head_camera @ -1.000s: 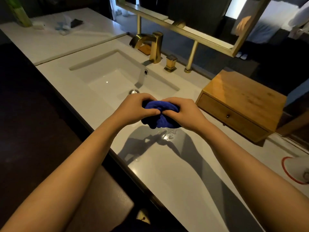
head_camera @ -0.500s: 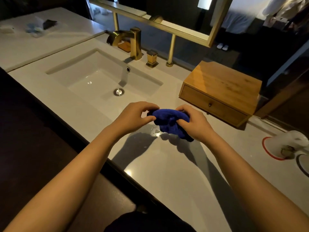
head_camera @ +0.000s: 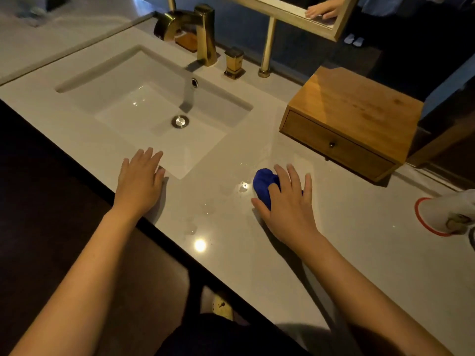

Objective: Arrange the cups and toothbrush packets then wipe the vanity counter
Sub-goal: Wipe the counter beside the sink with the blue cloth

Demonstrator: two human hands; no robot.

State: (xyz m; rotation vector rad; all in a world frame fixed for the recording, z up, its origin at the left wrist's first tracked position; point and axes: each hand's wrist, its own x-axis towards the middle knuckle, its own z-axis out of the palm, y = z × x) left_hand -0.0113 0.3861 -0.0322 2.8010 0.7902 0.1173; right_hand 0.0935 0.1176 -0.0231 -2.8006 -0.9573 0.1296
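Right hand (head_camera: pixel 288 204) fingers spread, pressed flat on bunched blue cloth (head_camera: pixel 263 185) on the vanity counter (head_camera: pixel 359 253), right of the sink (head_camera: pixel 151 104). Left hand (head_camera: pixel 140 181) open, empty, palm down at the sink's front edge. Water droplets beside cloth. Cup (head_camera: pixel 447 214) lying at right edge. Wooden drawer box (head_camera: pixel 352 116) near back edge; gold faucet (head_camera: pixel 195 29) behind the sink.
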